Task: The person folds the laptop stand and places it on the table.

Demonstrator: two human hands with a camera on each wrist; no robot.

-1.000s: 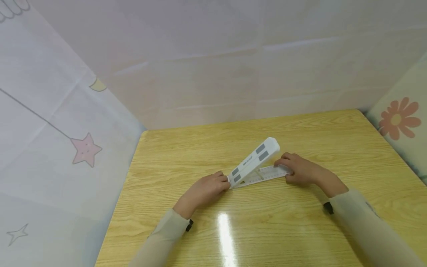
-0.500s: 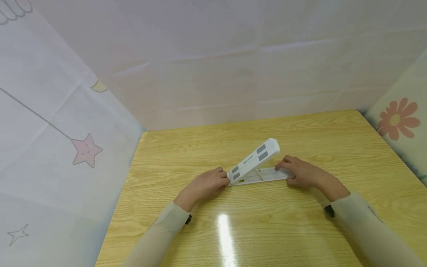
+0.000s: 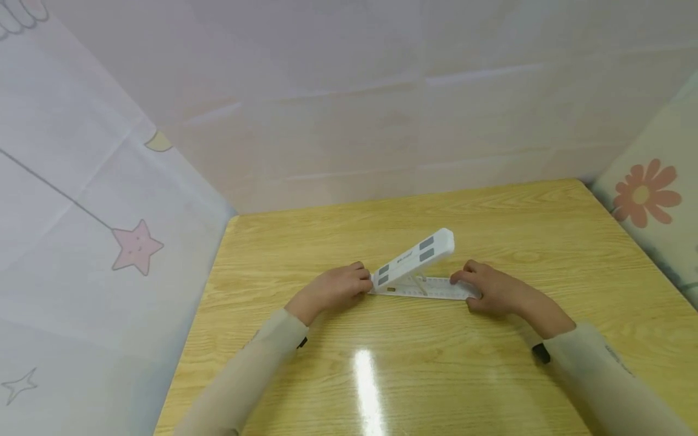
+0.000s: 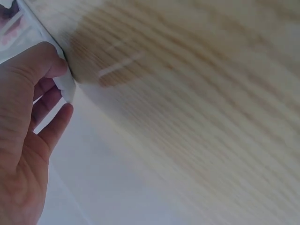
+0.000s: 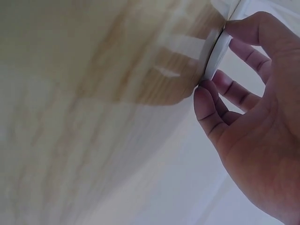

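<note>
A white folding laptop stand rests on the table, its upper arm with grey pads tilted up to the right. A thin strut props that arm above the flat, notched base. My left hand grips the stand's left end, where arm and base meet; in the left wrist view, the thumb of the left hand lies along the white edge. At the base's right end, my right hand pinches the rounded tip; in the right wrist view, fingers of the right hand surround that white tip.
The wood-grain table has a bright light streak near the front. A pale cloth wall stands behind it. Printed cloths flank both sides, with a pink star at left and an orange flower at right.
The stand has turned slightly: its left end shifted away from me and its right end towards me. Both hands moved along with it. The raised arm looks lower in view.
</note>
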